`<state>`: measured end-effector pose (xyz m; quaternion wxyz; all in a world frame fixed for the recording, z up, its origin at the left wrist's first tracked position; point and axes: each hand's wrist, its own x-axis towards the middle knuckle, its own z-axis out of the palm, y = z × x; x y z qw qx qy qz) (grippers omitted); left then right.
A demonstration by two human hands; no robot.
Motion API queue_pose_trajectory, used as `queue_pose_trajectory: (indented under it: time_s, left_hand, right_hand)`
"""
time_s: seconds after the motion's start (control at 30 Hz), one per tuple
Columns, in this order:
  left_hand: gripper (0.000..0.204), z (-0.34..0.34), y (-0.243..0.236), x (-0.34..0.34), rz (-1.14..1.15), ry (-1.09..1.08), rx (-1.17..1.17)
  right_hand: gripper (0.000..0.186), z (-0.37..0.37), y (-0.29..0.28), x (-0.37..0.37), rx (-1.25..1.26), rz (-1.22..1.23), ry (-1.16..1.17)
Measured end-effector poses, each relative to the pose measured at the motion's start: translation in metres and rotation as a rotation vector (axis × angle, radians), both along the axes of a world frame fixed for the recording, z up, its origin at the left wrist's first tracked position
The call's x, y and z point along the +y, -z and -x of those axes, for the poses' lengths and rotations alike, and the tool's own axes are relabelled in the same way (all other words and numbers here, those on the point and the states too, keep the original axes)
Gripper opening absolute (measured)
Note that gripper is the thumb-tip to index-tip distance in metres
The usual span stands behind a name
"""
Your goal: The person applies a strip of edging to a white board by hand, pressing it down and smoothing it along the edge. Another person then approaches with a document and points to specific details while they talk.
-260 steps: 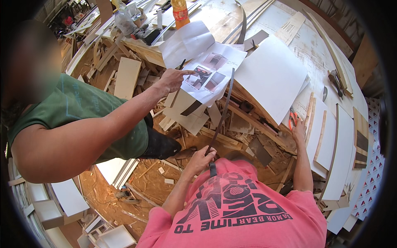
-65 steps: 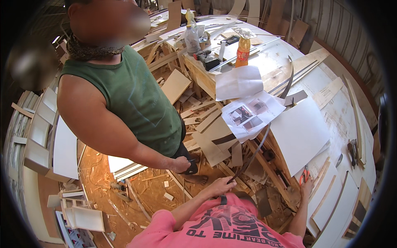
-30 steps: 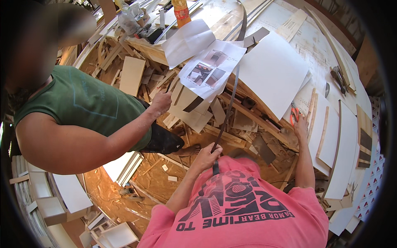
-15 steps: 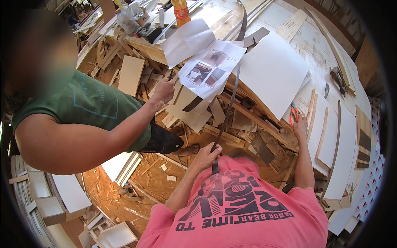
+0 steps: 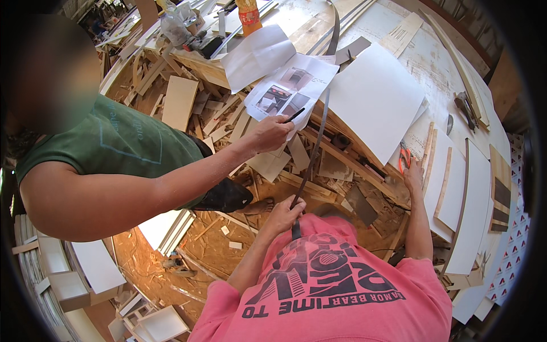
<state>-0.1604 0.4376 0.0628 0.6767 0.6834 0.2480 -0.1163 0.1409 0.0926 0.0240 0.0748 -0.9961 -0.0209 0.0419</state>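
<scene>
My left hand (image 5: 286,215) is closed around a long dark edging strip (image 5: 314,157). From my fist the strip runs up toward the workbench, and its lower end hangs in front of my pink shirt. Over at the bench's near edge, my right hand (image 5: 413,175) grips orange-handled scissors (image 5: 404,158), the blades pointing away from me. A large white panel (image 5: 373,97) lies just beyond them. To the left, a co-worker's hand (image 5: 269,134) holds a black pen (image 5: 296,114) over a printed sheet with pictures (image 5: 290,85).
The co-worker in a green shirt (image 5: 137,145) stands close on my left. Wood offcuts (image 5: 273,162) litter the floor. A bottle with orange contents (image 5: 248,17), a cordless drill (image 5: 203,44) and a hand tool (image 5: 466,111) rest on the bench. Curved white panels (image 5: 470,199) lie at right.
The co-worker's hand with the pen has moved right and now reaches over the printed sheet. Both my hands, the strip and the scissors stay almost where they were.
</scene>
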Motion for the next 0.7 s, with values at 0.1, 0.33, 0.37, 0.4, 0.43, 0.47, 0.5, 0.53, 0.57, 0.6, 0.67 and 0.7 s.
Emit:
queue_pose_trajectory:
  time_s: [0.1,0.33,0.37,0.4,0.43,0.47,0.5,0.53,0.57,0.6,0.67,0.7]
  left_hand:
    - [0.022,0.000,0.001,0.001,-0.005,0.006,-0.007]
    - [0.022,0.001,0.001,0.000,-0.004,0.003,-0.008]
    - [0.022,0.001,0.001,0.000,-0.004,0.002,-0.007]
    - [0.022,0.001,0.001,0.000,-0.002,-0.001,-0.006]
    - [0.022,0.001,0.002,0.000,0.001,-0.005,-0.005]
    - [0.022,0.002,0.003,0.001,0.003,-0.009,-0.004]
    - [0.022,0.002,0.003,0.001,0.001,-0.008,-0.003]
    - [0.021,0.001,0.003,0.001,-0.002,-0.007,-0.002]
    - [0.021,0.001,0.004,0.001,-0.004,-0.005,0.000]
    - [0.021,0.001,0.004,0.002,-0.003,-0.006,0.000]
    - [0.021,0.002,0.003,0.002,-0.002,-0.006,0.001]
    - [0.021,0.002,0.004,0.002,-0.004,-0.005,0.000]
  right_hand:
    - [0.047,-0.001,0.001,-0.001,0.000,-0.011,-0.001]
    - [0.050,0.001,-0.004,0.002,0.011,-0.027,-0.005]
    - [0.050,0.001,-0.004,0.002,0.021,-0.024,0.003]
    - [0.051,0.002,-0.007,0.004,0.031,-0.021,0.010]
    - [0.051,0.002,-0.008,0.006,0.041,-0.018,0.017]
    - [0.052,0.002,-0.008,0.006,0.041,-0.011,0.016]
    - [0.052,0.002,-0.008,0.006,0.040,-0.005,0.016]
    - [0.052,0.002,-0.008,0.005,0.039,0.002,0.016]
    - [0.052,0.002,-0.008,0.005,0.039,-0.011,0.015]
    - [0.052,0.002,-0.009,0.006,0.039,-0.023,0.014]
    - [0.052,0.002,-0.009,0.007,0.037,-0.033,0.012]
    - [0.052,0.002,-0.008,0.005,0.033,-0.030,0.012]
